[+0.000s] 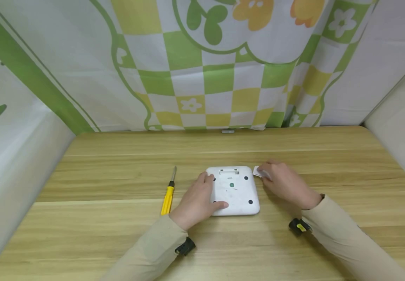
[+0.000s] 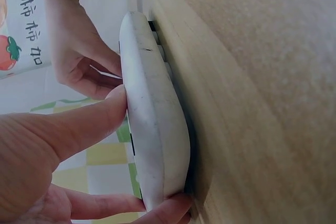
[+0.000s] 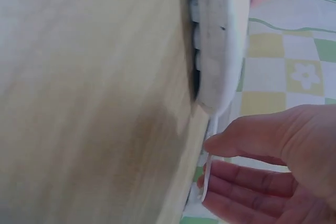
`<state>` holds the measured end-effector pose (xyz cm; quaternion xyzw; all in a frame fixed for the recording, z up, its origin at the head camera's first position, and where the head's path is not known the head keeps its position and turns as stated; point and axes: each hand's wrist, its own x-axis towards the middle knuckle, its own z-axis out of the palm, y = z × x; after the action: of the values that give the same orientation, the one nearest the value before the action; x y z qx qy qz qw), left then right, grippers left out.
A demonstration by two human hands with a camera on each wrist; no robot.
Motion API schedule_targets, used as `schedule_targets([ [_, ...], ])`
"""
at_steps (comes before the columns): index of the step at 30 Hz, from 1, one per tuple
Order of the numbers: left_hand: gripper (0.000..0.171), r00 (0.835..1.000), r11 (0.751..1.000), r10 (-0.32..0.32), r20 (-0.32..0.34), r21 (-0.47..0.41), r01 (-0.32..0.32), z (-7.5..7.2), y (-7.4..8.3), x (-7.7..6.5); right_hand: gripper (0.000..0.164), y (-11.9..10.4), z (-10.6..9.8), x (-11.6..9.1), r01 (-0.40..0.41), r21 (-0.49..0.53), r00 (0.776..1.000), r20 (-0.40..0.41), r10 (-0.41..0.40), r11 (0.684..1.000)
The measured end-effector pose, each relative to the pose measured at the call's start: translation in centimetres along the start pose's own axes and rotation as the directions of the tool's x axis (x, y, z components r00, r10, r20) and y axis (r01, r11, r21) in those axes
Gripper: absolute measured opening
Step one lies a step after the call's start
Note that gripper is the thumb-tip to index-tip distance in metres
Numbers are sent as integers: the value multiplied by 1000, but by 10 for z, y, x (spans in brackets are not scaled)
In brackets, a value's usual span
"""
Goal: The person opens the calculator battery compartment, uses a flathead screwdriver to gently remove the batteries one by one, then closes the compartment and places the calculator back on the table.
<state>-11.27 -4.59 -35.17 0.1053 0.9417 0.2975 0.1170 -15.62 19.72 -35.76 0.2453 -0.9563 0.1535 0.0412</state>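
Note:
A square white device (image 1: 237, 199) lies with its back upward on the table, dark round feet showing. Its battery compartment (image 1: 229, 172) is uncovered near the far edge. Keys (image 3: 197, 38) show on the underside, facing the wood. My left hand (image 1: 197, 199) grips the device's left side, thumb over the back and fingers at the edge. Just off the far right corner, my right hand (image 1: 286, 183) pinches a thin white battery cover (image 3: 207, 179) between thumb and fingers. The right fingers hide part of that cover in the head view.
To the left of my left hand lies a screwdriver (image 1: 167, 199) with a yellow handle, tip pointing away. A checkered green and yellow curtain (image 1: 220, 78) hangs behind the table (image 1: 111, 226). At the back edge sits a small grey piece (image 1: 228, 131).

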Motion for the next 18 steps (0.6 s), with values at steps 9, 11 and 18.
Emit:
schedule_targets([
  [9,82,1000,1000,-5,6,1,5,0,-1,0,24,-3,-1,5,27,32,999,-20,-27,999],
  [11,82,1000,1000,-5,8,5,5,0,0,0,24,-4,1,6,48,41,998,-31,-46,998],
  [18,82,1000,1000,-12,15,5,12,-1,1,0,25,-12,3,11,81,52,997,-17,-80,995],
])
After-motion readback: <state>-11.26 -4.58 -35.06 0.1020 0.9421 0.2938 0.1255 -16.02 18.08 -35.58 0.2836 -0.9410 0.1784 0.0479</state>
